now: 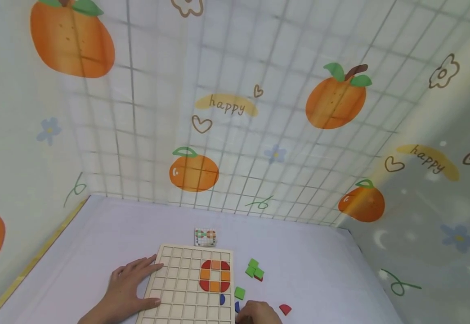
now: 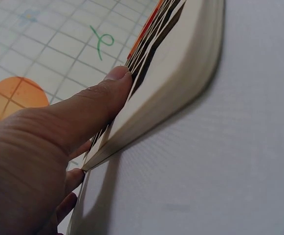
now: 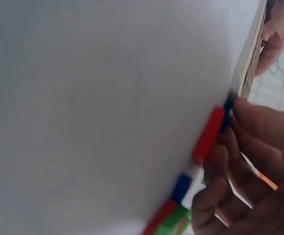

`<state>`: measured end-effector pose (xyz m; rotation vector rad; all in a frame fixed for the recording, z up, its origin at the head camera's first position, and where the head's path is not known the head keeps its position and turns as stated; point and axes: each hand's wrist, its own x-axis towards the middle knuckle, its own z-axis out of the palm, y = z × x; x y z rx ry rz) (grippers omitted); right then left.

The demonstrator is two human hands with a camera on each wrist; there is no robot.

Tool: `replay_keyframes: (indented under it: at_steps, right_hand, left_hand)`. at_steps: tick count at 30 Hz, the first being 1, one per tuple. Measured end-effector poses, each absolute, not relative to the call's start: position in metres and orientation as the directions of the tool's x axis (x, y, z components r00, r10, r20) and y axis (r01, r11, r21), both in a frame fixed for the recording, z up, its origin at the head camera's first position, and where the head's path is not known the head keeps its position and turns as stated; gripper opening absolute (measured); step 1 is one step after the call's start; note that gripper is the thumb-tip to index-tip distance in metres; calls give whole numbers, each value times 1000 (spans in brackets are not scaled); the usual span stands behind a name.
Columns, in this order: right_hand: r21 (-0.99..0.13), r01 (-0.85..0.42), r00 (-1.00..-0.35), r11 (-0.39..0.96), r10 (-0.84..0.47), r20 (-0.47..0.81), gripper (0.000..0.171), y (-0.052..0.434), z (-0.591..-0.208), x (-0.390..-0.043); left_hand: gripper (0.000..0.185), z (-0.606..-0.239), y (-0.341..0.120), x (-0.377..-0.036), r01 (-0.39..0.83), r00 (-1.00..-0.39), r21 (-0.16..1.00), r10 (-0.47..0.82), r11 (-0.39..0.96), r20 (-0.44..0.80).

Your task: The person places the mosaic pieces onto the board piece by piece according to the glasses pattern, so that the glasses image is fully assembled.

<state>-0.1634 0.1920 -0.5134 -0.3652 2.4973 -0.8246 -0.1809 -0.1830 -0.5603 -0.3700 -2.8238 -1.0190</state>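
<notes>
**Hands at the wooden grid board**

A pale lilac surface [image 1: 307,270] carries a light wooden grid board [image 1: 178,292] at its near middle. Set into the board's right half is a ring of red and orange tiles [image 1: 215,275]. The left hand [image 1: 131,288] lies spread on the board's left edge, thumb along its side. The right hand [image 1: 259,313] sits at the near right, fingers curled down over small coloured pieces; whether it pinches one is hard to tell. Right of the board lie green square tiles [image 1: 254,270], and nearer, a red quarter-round tile [image 1: 285,309]. Beyond the board rests a small pattern card [image 1: 205,237].
</notes>
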Motion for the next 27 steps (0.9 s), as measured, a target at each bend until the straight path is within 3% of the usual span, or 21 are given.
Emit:
replay_keyframes:
  at_steps: [4,11,17,23,27]
  right_hand:
    - [-622,-68,-837,780,-384,-390,21,189,-512,-163]
    - [-519,-178,-841,836,-403,-361,21,188,-511,-163]
    - [-615,-204,-851,761,-448,-272,7,186,-504,-170]
    - [-729,-202,-816,654,-524,-244,14,182,-503,-172]
    - [-716,-326,-765,618,-617,-184,17,179,-504,-177]
  left_hand:
    - [89,-559,-184,-181,266,-964,609,189,747,188]
    - [88,-560,-184,-180,272,-962,600,190,752,198]
    - [88,-561,-184,-180,271,-962,602,189,751,198]
    - [87,-561,-184,-179,272,-962,606,188,748,200]
    - [87,-561,-184,-179,271,-962,611,189,744,196]
